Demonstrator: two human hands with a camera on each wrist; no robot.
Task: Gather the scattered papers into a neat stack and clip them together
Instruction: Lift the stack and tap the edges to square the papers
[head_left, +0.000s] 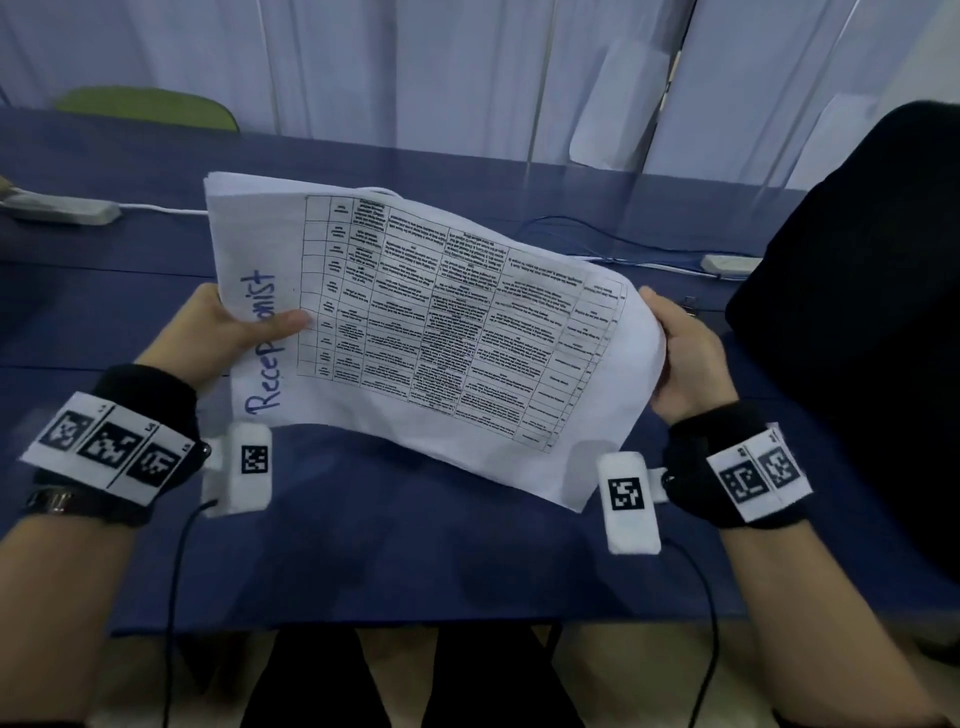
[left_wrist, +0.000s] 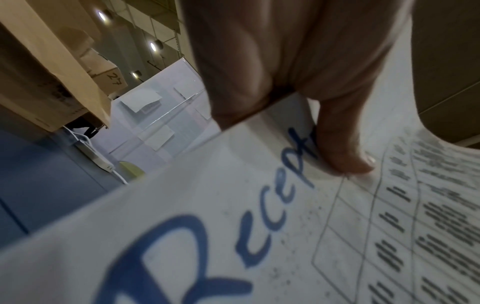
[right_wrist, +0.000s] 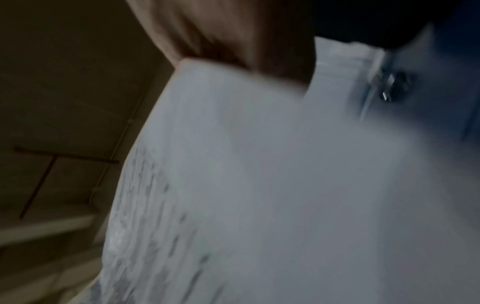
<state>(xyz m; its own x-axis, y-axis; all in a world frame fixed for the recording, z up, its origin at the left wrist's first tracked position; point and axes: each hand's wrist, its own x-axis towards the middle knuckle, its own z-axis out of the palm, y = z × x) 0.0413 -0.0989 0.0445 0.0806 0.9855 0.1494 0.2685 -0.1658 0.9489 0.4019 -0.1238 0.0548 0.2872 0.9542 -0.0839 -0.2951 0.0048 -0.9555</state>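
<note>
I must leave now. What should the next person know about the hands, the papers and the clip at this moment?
Left hand: grips the left edge of the papers, thumb on top over the blue handwriting.
Right hand: grips the right edge of the papers.
Papers: gathered in one stack, held above the blue table, sagging in the middle; edges not yet perfectly even.
Binder clip: lies on the table beyond the right hand, untouched.
Done: gathering.
Left: square the edges, pick up the clip, clip the stack.
</note>
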